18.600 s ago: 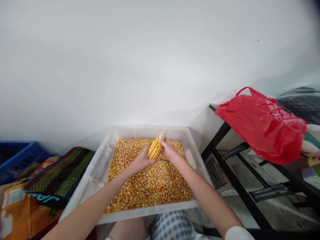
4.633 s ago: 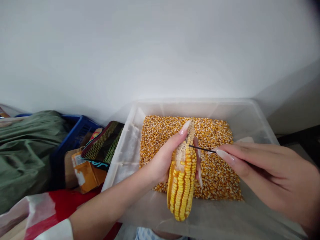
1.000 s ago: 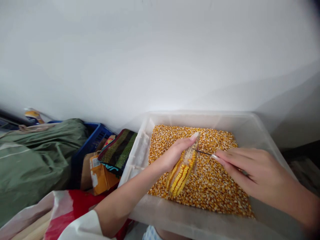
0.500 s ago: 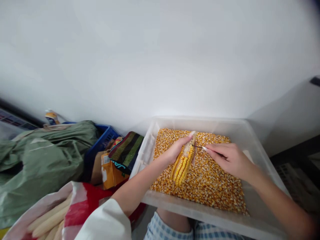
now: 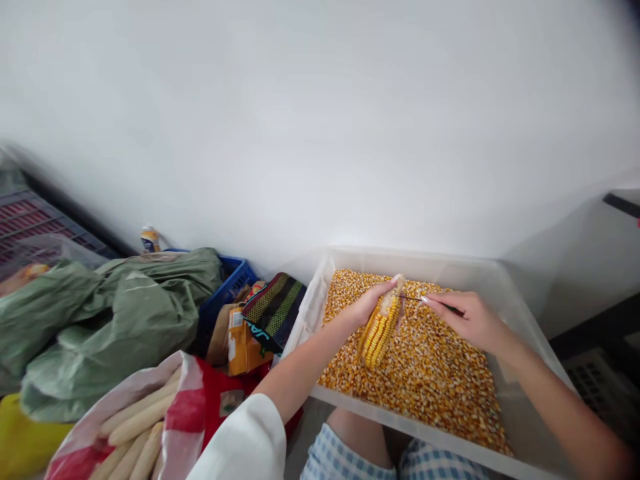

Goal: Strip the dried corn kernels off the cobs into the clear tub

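Observation:
My left hand is closed around the upper end of an ear of corn. Yellow kernels cover its lower part, while the top near my fingers is stripped to the pale cob. In my closed right hand is a thin, dark, rod-like pick; the fingers hide much of its handle. Its tip meets the corn near the bare end, though whether it sits under a kernel cannot be made out. Loose corn kernels spread beneath both hands in a translucent plastic bin.
Left of the bin stands a red-and-white sack holding several bare cobs. Behind it are green cloth, a blue crate, an orange box and a mesh bag. A white wall rises behind the bin.
The view has shifted, so everything appears farther right and slightly lower. My hands keep hold of the corn and the pick, with the tip still at the ear's upper part.

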Demonstrator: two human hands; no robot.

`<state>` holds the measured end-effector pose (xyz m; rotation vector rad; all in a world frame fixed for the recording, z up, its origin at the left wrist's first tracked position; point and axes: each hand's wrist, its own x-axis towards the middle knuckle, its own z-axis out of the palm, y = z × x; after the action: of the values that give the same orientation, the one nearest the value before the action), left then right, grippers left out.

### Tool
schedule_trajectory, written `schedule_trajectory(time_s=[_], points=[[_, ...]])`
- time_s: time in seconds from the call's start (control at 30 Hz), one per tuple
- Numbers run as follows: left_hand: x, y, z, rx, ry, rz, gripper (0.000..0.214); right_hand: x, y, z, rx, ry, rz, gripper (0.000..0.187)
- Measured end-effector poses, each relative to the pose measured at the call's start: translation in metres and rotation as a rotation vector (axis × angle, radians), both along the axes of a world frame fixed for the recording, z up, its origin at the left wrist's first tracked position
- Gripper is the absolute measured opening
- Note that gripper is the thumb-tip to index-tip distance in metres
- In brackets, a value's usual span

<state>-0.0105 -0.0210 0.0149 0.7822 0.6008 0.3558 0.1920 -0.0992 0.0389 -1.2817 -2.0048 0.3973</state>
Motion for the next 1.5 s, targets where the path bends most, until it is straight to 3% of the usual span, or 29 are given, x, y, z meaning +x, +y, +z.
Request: schedule_trajectory(time_s=[0.37,1.1,1.37,1.5], points=[[-0.006,0.006,0.005,0.075,-0.044,0.030,0.042,-0.011,0.001,-0.004,0.048,0.002,0.009,0.024],[-0.005,0.005,0.007,0.233,0.080,0.062,0.043,-0.014,0.003,-0.009,0.058,0.059,-0.011,0.026],[-0.007,0.005,0.007,0.311,0.085,0.047,0.043,-0.019,0.002,-0.006,-0.009,0.098,-0.020,0.027],[-0.006,0.003,0.007,0.326,0.085,0.050,0.043,-0.023,0.000,0.001,-0.127,0.291,-0.051,0.025]])
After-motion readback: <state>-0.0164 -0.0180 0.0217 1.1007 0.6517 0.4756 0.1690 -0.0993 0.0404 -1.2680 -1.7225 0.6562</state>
